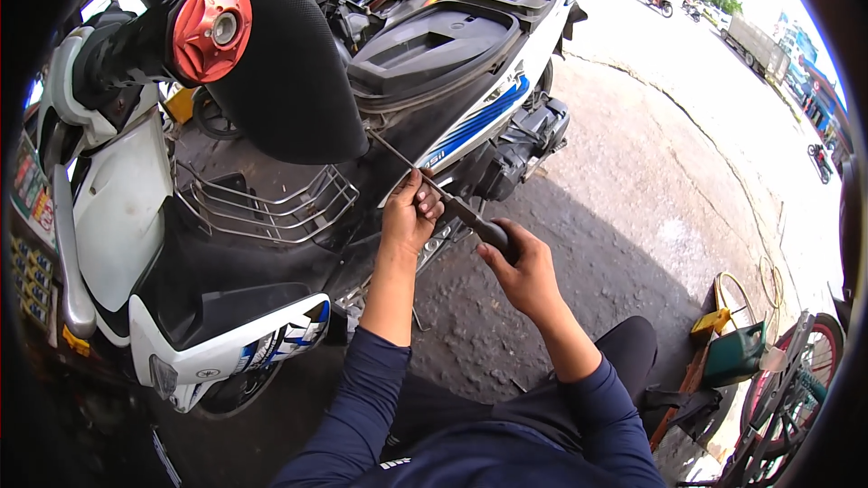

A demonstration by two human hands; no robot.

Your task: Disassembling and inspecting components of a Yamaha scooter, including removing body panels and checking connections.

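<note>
A long-shafted screwdriver (493,236) with a dark handle slants up and left toward the side of a white, black and blue scooter (452,140). My right hand (528,273) is closed round the handle's end. Farther along, the fingers of my left hand (412,214) pinch the thin shaft. The tip reaches the dark body panel below the open storage area, close to the hanging black seat (280,72); exactly what it touches is too small to tell.
A handlebar grip with a red end cap (213,30) juts out at upper left. A wire basket (271,208) sits in the scooter's footwell. At lower right stand a green container (734,354) and a red-rimmed wheel (818,357). Other motorbikes and a truck (758,48) are farther off.
</note>
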